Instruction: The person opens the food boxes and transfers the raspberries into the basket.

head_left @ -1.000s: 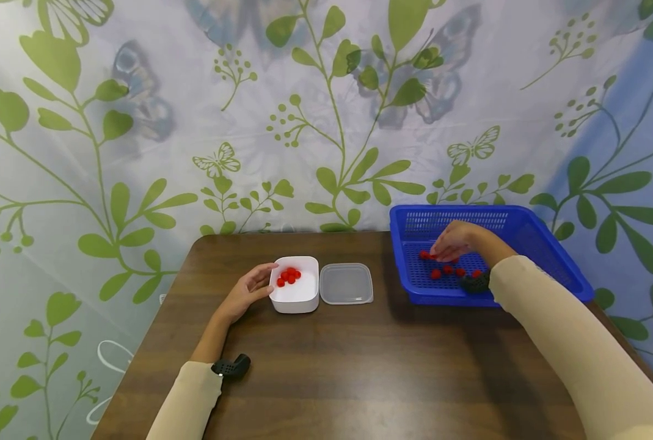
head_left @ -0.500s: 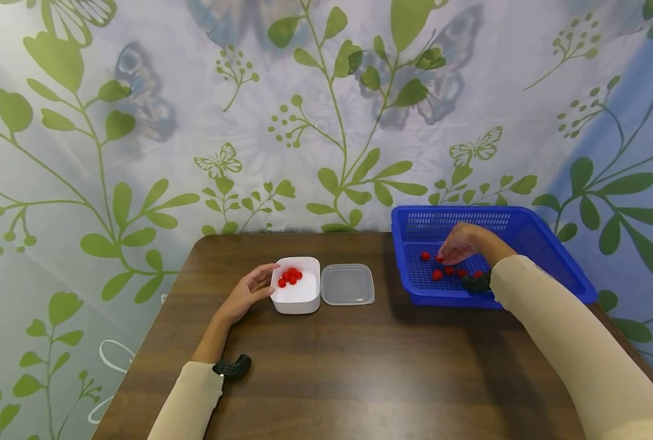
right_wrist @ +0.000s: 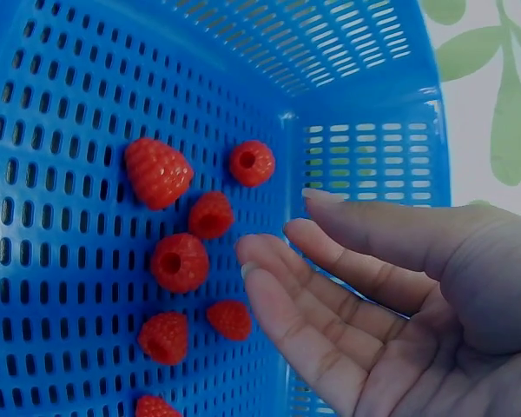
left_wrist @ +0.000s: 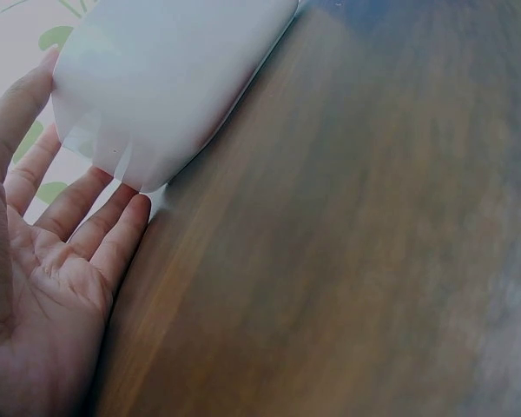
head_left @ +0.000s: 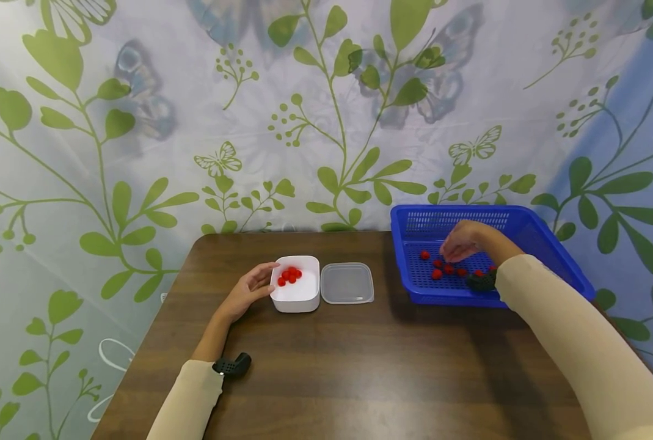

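My left hand [head_left: 247,294] rests its fingertips against the left side of a white square box [head_left: 295,305]. Its fingers are spread and fairly straight on the box wall [left_wrist: 174,78] in the left wrist view. Several red raspberries [head_left: 289,275] lie inside the box. Over a blue perforated basket [head_left: 408,287] hovers my right hand [head_left: 465,240]. In the right wrist view its thumb and fingers are apart with nothing between them. Several raspberries [right_wrist: 180,262] lie scattered on the basket floor, one [right_wrist: 229,320] close to the fingertips.
A translucent square lid [head_left: 347,283] lies flat just right of the white box. Both stand on a dark wooden table [head_left: 326,366]. Behind the table hangs a leaf-patterned cloth [head_left: 315,146]. The basket sits at the table's far right corner.
My right hand has shifted slightly right within the basket, and a raspberry that was at its fingertips now lies apart from them. The left hand and the box stay in place.
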Demonstrator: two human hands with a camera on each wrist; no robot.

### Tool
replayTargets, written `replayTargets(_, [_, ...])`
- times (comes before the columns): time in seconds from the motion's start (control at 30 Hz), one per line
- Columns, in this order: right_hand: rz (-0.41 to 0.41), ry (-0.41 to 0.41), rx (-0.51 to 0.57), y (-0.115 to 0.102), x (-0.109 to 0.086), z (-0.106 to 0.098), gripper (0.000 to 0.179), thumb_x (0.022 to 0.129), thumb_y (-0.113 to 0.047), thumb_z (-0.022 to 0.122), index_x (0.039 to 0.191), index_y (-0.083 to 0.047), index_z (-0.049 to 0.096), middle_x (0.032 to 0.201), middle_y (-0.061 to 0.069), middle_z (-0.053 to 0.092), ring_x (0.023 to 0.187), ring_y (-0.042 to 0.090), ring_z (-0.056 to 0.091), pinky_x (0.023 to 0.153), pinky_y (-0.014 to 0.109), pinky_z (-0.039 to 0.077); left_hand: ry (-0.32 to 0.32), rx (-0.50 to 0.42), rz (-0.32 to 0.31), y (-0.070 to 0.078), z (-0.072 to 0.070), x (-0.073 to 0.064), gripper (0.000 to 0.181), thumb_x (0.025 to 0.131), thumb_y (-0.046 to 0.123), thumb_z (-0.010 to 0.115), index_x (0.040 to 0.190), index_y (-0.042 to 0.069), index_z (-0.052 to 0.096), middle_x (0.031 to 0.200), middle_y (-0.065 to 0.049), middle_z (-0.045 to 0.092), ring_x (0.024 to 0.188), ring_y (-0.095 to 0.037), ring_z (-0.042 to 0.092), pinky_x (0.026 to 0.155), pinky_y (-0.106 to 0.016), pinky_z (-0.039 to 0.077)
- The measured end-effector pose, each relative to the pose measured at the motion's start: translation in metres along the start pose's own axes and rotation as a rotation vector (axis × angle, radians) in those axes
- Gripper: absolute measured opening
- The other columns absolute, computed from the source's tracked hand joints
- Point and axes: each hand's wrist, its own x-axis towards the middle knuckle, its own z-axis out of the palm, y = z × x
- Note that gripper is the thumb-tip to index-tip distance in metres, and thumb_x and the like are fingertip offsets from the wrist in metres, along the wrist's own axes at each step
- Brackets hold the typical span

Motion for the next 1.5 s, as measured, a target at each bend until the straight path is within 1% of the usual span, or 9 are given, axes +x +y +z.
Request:
replayTargets(0.07, [-0.025, -0.011, -0.009, -0.001, -0.004, 0.000, 0.031, 0.100, -0.004, 0.059, 0.122, 0.018, 0.059, 0.097, 0.016, 0.074, 0.095, 0.031, 0.072, 0.095, 0.048, 0.054, -0.002, 0.000, 0.004, 0.001, 0.001, 0.000, 0.054, 0.096, 0.004, 0.066, 0.147, 0.004, 0.047, 0.153, -0.019, 0.045, 0.144, -0.035, 0.037, 0.118, -0.055, 0.026])
replayTargets(0.13, [-0.054, -0.021, -0.022, -0.003, -0.008, 0.000, 0.032, 0.101, -0.006, 0.058, 0.123, 0.017, 0.060, 0.101, 0.018, 0.073, 0.098, 0.031, 0.072, 0.096, 0.048, 0.054, -0.002, 0.008, 0.006, 0.001, 0.001, -0.001, 0.054, 0.096, 0.004, 0.066, 0.147, 0.004, 0.047, 0.153, -0.020, 0.045, 0.144, -0.037, 0.037, 0.118, -0.054, 0.027])
replayTargets(0.33, [-0.124, -0.011, -0.036, -0.008, -0.020, 0.002, 0.033, 0.102, -0.013, 0.058, 0.123, 0.012, 0.063, 0.104, 0.016, 0.073, 0.100, 0.030, 0.071, 0.098, 0.052, 0.052, -0.005, 0.019, 0.017, 0.000, 0.001, -0.001, 0.053, 0.097, 0.002, 0.064, 0.147, 0.002, 0.046, 0.153, -0.021, 0.044, 0.144, -0.037, 0.037, 0.118, -0.043, 0.033])
replayTargets(0.5, [-0.162, 0.016, 0.009, -0.011, -0.028, 0.007, 0.042, 0.102, -0.020, 0.062, 0.128, 0.013, 0.060, 0.101, 0.012, 0.074, 0.106, 0.034, 0.070, 0.098, 0.053, 0.052, -0.006, 0.001, 0.025, 0.001, 0.003, 0.000, 0.053, 0.096, 0.001, 0.065, 0.146, 0.001, 0.047, 0.152, -0.021, 0.045, 0.144, -0.037, 0.038, 0.116, -0.033, 0.035])
replayTargets(0.63, [-0.175, 0.052, 0.048, -0.015, -0.036, 0.012, 0.051, 0.101, -0.025, 0.065, 0.133, 0.013, 0.055, 0.102, 0.010, 0.074, 0.109, 0.035, 0.069, 0.094, 0.050, 0.055, -0.012, -0.001, 0.026, 0.001, 0.003, 0.001, 0.054, 0.096, 0.000, 0.065, 0.146, 0.002, 0.047, 0.152, -0.021, 0.045, 0.143, -0.036, 0.038, 0.115, -0.032, 0.036])
replayTargets(0.77, [-0.201, 0.096, 0.036, -0.021, -0.045, 0.016, 0.053, 0.101, -0.026, 0.064, 0.135, 0.014, 0.054, 0.104, 0.013, 0.074, 0.104, 0.033, 0.071, 0.088, 0.046, 0.058, -0.003, 0.007, 0.036, 0.001, 0.002, 0.000, 0.053, 0.096, 0.000, 0.065, 0.146, 0.001, 0.047, 0.151, -0.022, 0.046, 0.143, -0.035, 0.039, 0.115, -0.033, 0.036])
replayTargets(0.93, [-0.219, 0.142, 0.015, -0.027, -0.057, 0.020, 0.054, 0.102, -0.026, 0.064, 0.137, 0.013, 0.052, 0.108, 0.015, 0.074, 0.096, 0.027, 0.073, 0.086, 0.045, 0.059, -0.002, 0.008, 0.035, 0.000, 0.000, 0.000, 0.053, 0.096, 0.001, 0.065, 0.146, 0.003, 0.048, 0.152, -0.019, 0.046, 0.143, -0.033, 0.040, 0.113, -0.027, 0.037])
replayTargets(1.3, [-0.297, 0.240, 0.014, -0.041, -0.082, 0.035, 0.049, 0.102, -0.032, 0.064, 0.127, 0.009, 0.061, 0.098, 0.008, 0.075, 0.089, 0.022, 0.073, 0.082, 0.041, 0.060, -0.005, 0.003, 0.044, -0.001, 0.000, 0.000, 0.052, 0.096, 0.001, 0.066, 0.145, 0.004, 0.049, 0.152, -0.018, 0.047, 0.143, -0.031, 0.039, 0.111, -0.022, 0.037])
replayTargets(1.5, [-0.335, 0.272, 0.033, -0.048, -0.089, 0.043, 0.048, 0.102, -0.031, 0.064, 0.128, 0.009, 0.060, 0.098, 0.007, 0.075, 0.086, 0.019, 0.073, 0.080, 0.038, 0.061, -0.004, 0.004, 0.035, -0.001, 0.000, 0.000, 0.053, 0.096, -0.001, 0.064, 0.146, 0.003, 0.047, 0.153, -0.019, 0.045, 0.143, -0.028, 0.040, 0.111, -0.022, 0.037])
